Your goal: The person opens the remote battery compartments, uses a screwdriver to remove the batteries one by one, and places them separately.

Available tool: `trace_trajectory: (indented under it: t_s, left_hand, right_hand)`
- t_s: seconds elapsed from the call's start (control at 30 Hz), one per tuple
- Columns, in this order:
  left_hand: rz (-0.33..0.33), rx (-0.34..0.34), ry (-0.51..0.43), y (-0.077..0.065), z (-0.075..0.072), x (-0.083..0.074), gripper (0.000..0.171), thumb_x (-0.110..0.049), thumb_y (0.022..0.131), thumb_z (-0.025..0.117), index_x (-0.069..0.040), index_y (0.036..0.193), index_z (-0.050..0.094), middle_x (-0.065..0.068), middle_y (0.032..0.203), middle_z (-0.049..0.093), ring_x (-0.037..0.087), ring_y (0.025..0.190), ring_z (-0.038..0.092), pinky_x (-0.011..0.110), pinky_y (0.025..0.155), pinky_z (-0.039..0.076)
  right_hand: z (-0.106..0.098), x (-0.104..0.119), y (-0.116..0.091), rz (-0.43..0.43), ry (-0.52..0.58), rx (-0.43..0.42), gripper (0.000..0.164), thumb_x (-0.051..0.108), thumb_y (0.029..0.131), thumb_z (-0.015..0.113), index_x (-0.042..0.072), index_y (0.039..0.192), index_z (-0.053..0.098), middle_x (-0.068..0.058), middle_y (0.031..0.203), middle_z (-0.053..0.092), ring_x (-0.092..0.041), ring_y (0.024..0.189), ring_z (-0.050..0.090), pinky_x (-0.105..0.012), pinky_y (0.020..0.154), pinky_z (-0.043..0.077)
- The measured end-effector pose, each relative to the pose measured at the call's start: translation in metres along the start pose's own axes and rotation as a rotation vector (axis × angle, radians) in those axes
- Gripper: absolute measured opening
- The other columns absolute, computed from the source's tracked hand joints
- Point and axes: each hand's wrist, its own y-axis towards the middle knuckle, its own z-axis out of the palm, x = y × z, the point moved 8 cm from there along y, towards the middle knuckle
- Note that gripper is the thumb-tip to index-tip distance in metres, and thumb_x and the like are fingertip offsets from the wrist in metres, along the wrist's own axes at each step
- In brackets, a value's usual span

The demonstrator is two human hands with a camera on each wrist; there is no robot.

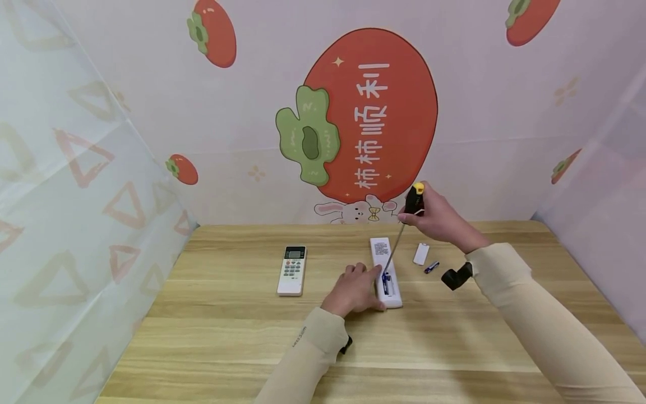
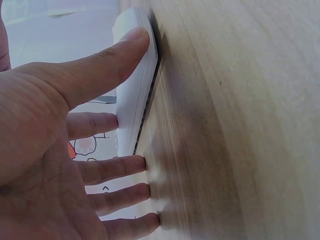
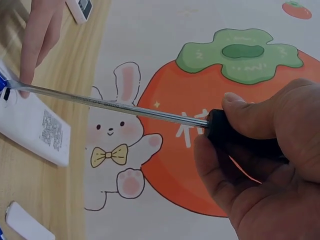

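A white remote control lies back side up on the table, its battery compartment uncovered. One blue battery sits inside. My left hand is at the remote's left side; in the left wrist view, its thumb and index finger touch the side wall, and other fingertips rest on the tabletop. With my right hand I grip the black-and-yellow handle of a screwdriver. Its long metal shaft slants down, and the tip meets the end of the battery in the compartment.
Right of the remote lie a small white battery cover and a loose blue battery. Another white remote, buttons up, lies to the left. A printed cloth wall stands behind the wooden table.
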Motion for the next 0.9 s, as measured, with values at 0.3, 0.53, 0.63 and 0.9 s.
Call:
trace_trajectory:
  t_s: [0.3, 0.53, 0.63, 0.9]
  left_hand:
    - [-0.004, -0.004, -0.012, 0.001, 0.001, 0.001, 0.089, -0.046, 0.080, 0.086, -0.026, 0.156, 0.044, 0.012, 0.146, 0.048, 0.033, 0.134, 0.042, 0.051, 0.113, 0.035]
    - [0.003, -0.001, -0.011, 0.002, 0.001, 0.001, 0.090, -0.046, 0.080, 0.085, -0.025, 0.156, 0.043, 0.012, 0.146, 0.047, 0.033, 0.134, 0.042, 0.052, 0.113, 0.035]
    - [0.004, 0.002, -0.011, 0.002, 0.000, 0.001, 0.090, -0.046, 0.081, 0.085, -0.024, 0.156, 0.042, 0.013, 0.146, 0.047, 0.033, 0.134, 0.041, 0.052, 0.113, 0.035]
    - [0.010, 0.009, 0.001, 0.001, 0.001, 0.000, 0.089, -0.047, 0.081, 0.084, -0.024, 0.156, 0.043, 0.014, 0.147, 0.047, 0.034, 0.134, 0.042, 0.051, 0.112, 0.037]
  right_hand:
    - [0.004, 0.003, 0.005, -0.017, -0.020, 0.006, 0.056, 0.006, 0.096, 0.070, 0.001, 0.139, 0.033, -0.016, 0.104, 0.061, -0.029, 0.089, 0.062, -0.045, 0.080, 0.054]
    - [0.008, 0.009, 0.007, -0.021, -0.042, 0.009, 0.056, 0.006, 0.095, 0.071, 0.001, 0.137, 0.034, -0.017, 0.106, 0.064, -0.031, 0.092, 0.065, -0.047, 0.081, 0.056]
    - [0.011, 0.015, 0.007, -0.031, -0.049, 0.013, 0.053, 0.007, 0.095, 0.072, 0.002, 0.133, 0.035, -0.016, 0.105, 0.066, -0.031, 0.091, 0.067, -0.046, 0.079, 0.056]
    - [0.021, 0.033, -0.003, -0.083, -0.062, 0.039, 0.045, 0.008, 0.095, 0.072, 0.004, 0.123, 0.036, -0.008, 0.097, 0.070, -0.025, 0.086, 0.068, -0.040, 0.074, 0.055]
